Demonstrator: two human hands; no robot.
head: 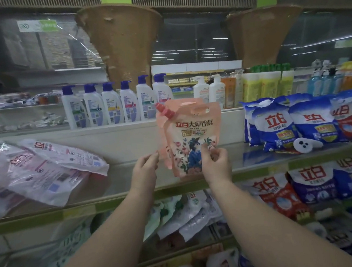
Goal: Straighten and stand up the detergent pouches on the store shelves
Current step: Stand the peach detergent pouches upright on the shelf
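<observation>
Between both hands' fingers (204, 150), upright pink pouch (190, 138)

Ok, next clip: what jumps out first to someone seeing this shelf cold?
A pink floral pouch stands upright mid-shelf, the left hand touching its edge and the right hand pinching its lower front. Left of it, pale pouches lie toppled; to the right, blue bags stand packed together.
</observation>
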